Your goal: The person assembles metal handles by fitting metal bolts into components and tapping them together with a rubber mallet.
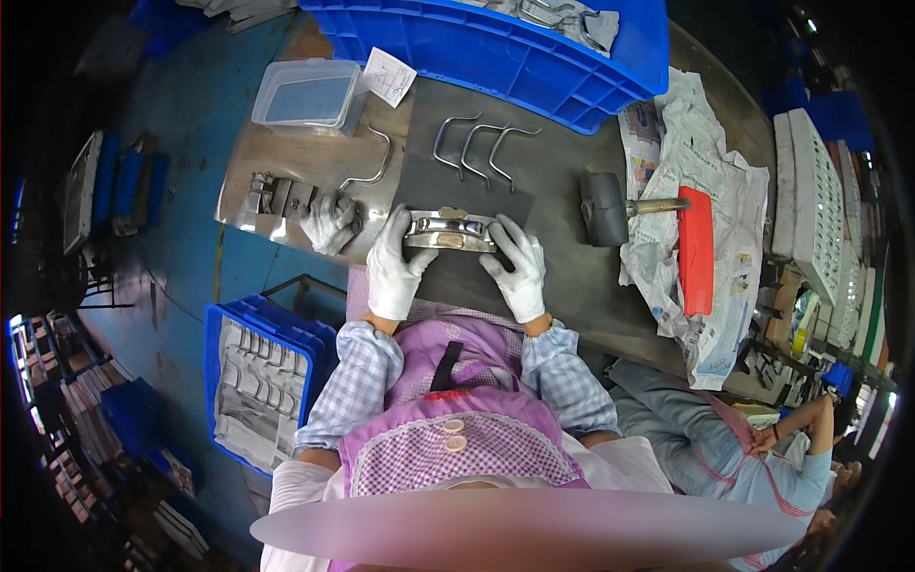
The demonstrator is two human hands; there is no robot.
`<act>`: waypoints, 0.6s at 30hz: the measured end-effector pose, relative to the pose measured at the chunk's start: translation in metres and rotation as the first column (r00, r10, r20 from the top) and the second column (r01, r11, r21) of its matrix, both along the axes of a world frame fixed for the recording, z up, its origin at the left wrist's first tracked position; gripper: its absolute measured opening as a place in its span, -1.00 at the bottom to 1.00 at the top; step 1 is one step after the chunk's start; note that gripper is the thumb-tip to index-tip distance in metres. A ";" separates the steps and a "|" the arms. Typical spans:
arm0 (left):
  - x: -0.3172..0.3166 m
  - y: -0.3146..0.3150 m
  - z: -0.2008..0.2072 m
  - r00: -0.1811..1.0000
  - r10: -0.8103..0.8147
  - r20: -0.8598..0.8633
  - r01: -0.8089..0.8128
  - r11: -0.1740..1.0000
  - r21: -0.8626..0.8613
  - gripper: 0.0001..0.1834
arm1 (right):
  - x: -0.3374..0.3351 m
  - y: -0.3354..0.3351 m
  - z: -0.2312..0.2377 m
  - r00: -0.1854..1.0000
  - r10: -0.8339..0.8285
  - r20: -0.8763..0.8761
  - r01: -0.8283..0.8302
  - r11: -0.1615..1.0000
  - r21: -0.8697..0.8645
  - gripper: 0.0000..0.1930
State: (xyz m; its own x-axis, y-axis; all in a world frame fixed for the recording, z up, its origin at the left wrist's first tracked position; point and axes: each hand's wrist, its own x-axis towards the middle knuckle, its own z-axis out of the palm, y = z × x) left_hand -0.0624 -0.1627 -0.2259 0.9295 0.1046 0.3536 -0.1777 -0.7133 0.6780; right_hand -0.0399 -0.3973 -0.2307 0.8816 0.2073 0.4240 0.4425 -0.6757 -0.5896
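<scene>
My white-gloved left hand [395, 263] grips the left end of a shiny metal fixture [448, 242], its thumb along the near side. At the opposite end my gloved right hand [518, 267] closes around the corner with fingers and thumb. A bright curved metal piece [446, 226] lies along the fixture, which has tan patches at its far and near sides. Beyond it, three bent metal handles [474, 151] rest in a row on the dark mat [572, 276]. Another bent handle [379, 157] is farther left.
Right of the mat are a black-headed mallet [602, 208], a red case [696, 250] and newspaper [734, 191]. A crumpled glove [331, 224] and metal block [276, 196] sit left. Blue crates stand behind [477, 59] and at lower left [315, 355]. Another person [734, 448] is at right.
</scene>
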 end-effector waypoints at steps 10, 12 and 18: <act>0.045 0.005 0.031 0.977 0.078 -0.198 -0.056 0.992 0.113 -0.43 | 0.033 0.016 0.006 0.938 0.011 -0.346 0.140 0.902 0.408 -0.40; 0.051 0.008 0.034 0.972 0.077 -0.222 -0.059 0.994 0.088 -0.43 | 0.036 0.016 0.005 0.929 0.016 -0.370 0.153 0.893 0.423 -0.40; 0.056 0.011 0.036 0.966 0.073 -0.249 -0.066 0.997 0.039 -0.43 | 0.034 0.017 0.010 0.911 0.040 -0.410 0.161 0.881 0.444 -0.39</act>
